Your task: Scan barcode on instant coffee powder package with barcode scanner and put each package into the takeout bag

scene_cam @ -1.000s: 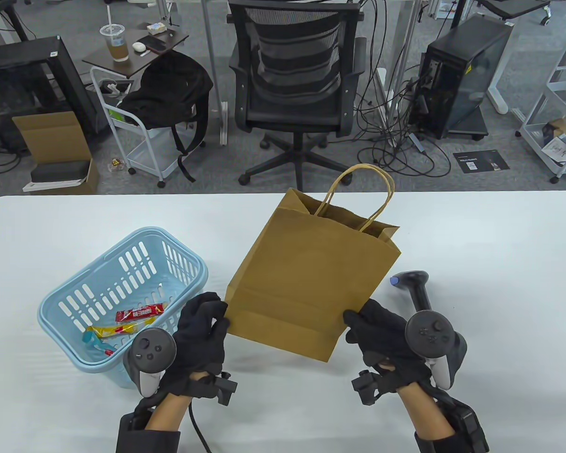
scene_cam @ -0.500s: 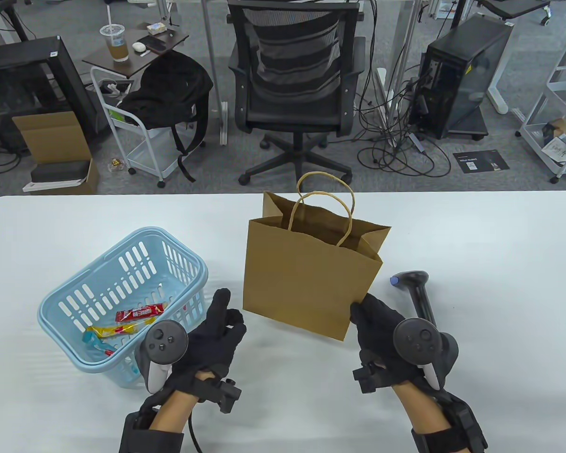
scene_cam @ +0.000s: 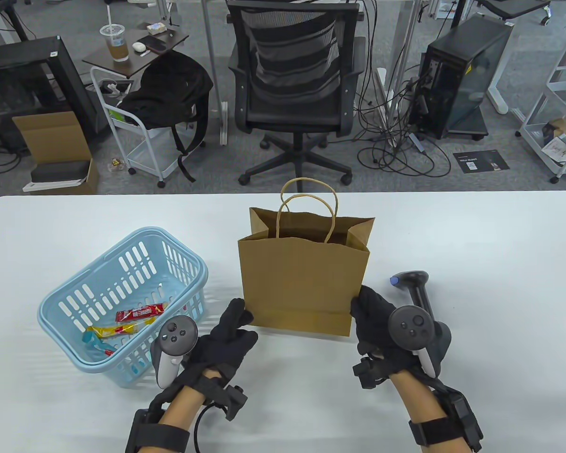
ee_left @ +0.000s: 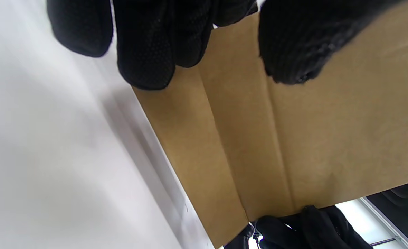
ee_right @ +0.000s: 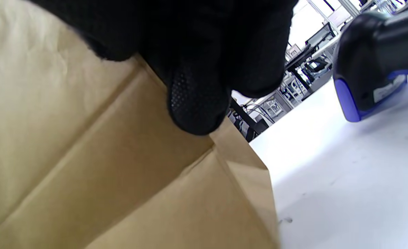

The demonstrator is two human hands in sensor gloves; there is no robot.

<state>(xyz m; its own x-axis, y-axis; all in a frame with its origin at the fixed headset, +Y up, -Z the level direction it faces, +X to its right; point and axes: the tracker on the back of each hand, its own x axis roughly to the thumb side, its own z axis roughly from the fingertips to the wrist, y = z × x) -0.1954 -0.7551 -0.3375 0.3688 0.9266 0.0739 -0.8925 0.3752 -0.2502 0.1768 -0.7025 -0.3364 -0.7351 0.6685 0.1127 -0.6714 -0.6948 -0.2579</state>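
The brown paper takeout bag (scene_cam: pixel 304 278) stands upright mid-table, mouth open, handles up. My left hand (scene_cam: pixel 238 323) touches its lower left corner: straight fingers (ee_left: pixel 145 45) lie along the side, the thumb (ee_left: pixel 293 45) on the front face of the bag (ee_left: pixel 311 138). My right hand (scene_cam: pixel 370 309) grips the lower right edge, a fingertip (ee_right: pixel 197 100) wrapped over the bag (ee_right: pixel 69 155). The black barcode scanner (scene_cam: pixel 417 290) lies right of the bag, its blue nose (ee_right: pixel 373 62) close to my right hand. Red (scene_cam: pixel 139 312), yellow (scene_cam: pixel 106 330) and blue (scene_cam: pixel 96 342) coffee packages lie in the basket.
The light blue plastic basket (scene_cam: pixel 179 250) stands left of the bag, close to my left wrist. The white table (scene_cam: pixel 476 245) stretches behind and to the right. An office chair (scene_cam: pixel 295 94) stands beyond the far edge.
The bag went from tilted and lifted to standing upright, a little further left. My left hand, which had let go, came back to the lower left corner. The right hand kept its hold.
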